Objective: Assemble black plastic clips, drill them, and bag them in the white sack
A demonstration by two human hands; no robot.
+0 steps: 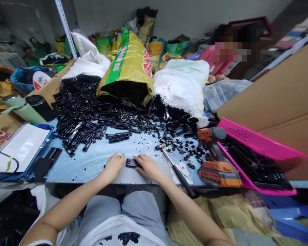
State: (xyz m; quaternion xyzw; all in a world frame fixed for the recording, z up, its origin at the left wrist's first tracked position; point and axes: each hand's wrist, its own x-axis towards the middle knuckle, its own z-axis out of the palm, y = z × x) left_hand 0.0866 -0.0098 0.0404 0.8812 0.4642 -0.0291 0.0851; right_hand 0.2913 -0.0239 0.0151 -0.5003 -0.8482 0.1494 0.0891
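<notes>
My right hand (148,167) is closed on the right end of a small black slotted plastic part (130,163) lying flat at the table's front edge. Just left of that part, my left hand (114,166) rests low over the table with its fingers curled together; whatever they hold is hidden. A hammer (175,167) with a black grip lies to the right of my right hand, its handle reaching over the edge. Beyond my hands sits a short stack of black plastic strips (118,137).
A heap of black parts (78,109) spills from a yellow sack (129,65) and a white sack (181,83). At right stand an orange cordless drill (215,153) and a pink basket (261,140). Bottles (25,109) stand left. Another person (215,61) is at the back right.
</notes>
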